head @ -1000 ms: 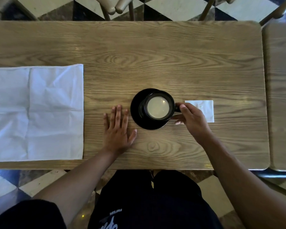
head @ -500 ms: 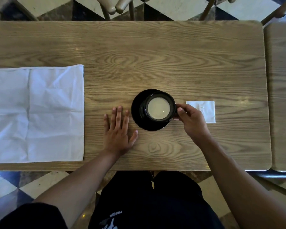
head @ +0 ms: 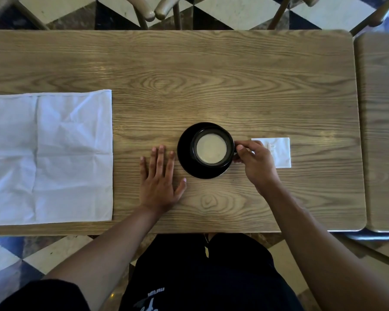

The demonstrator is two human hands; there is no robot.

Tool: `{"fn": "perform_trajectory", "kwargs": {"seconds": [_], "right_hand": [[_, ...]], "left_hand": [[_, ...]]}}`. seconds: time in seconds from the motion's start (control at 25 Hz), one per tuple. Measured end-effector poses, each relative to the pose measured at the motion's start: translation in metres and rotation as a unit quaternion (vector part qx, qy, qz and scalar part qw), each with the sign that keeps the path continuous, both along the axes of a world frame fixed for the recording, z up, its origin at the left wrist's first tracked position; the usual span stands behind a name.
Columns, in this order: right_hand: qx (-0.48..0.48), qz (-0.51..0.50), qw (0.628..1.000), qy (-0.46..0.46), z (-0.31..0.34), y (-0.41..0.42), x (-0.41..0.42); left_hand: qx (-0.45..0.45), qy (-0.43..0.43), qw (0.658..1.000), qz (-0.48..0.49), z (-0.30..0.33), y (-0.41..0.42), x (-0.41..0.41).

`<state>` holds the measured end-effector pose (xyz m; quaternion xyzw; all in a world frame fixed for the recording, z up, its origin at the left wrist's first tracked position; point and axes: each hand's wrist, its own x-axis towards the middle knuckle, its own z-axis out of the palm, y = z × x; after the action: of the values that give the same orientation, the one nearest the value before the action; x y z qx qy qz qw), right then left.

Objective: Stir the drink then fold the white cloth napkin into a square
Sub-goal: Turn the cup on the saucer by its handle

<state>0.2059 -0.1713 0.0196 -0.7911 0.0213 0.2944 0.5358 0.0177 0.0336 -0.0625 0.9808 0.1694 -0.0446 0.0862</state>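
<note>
A black cup [head: 212, 132] of pale milky drink [head: 211, 149] stands on a black saucer [head: 185, 158] near the table's front middle. My right hand [head: 257, 163] pinches the cup's handle on its right side, hiding the handle. My left hand [head: 158, 182] lies flat on the wood just left of the saucer, fingers spread, holding nothing. The white cloth napkin [head: 47, 157] lies spread out and creased at the left end of the table, apart from both hands. No spoon is visible.
A small white paper napkin [head: 279, 151] lies right of the cup, partly under my right hand. The wooden table [head: 211, 75] ends at a rounded right edge, with a second table [head: 382, 131] beside it. Chair legs [head: 162, 10] stand beyond the far edge.
My right hand has drawn in closer around the cup's handle. The left hand and the cloth napkin have stayed put.
</note>
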Motion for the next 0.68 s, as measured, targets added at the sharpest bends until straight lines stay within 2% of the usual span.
{"fn": "perform_trajectory", "kwargs": {"seconds": [0.68], "right_hand": [[-0.018,0.007,1.000,0.021,0.000,0.012,-0.004]], "left_hand": [[0.000,-0.005,1.000,0.005,0.000,-0.001,0.001]]}}
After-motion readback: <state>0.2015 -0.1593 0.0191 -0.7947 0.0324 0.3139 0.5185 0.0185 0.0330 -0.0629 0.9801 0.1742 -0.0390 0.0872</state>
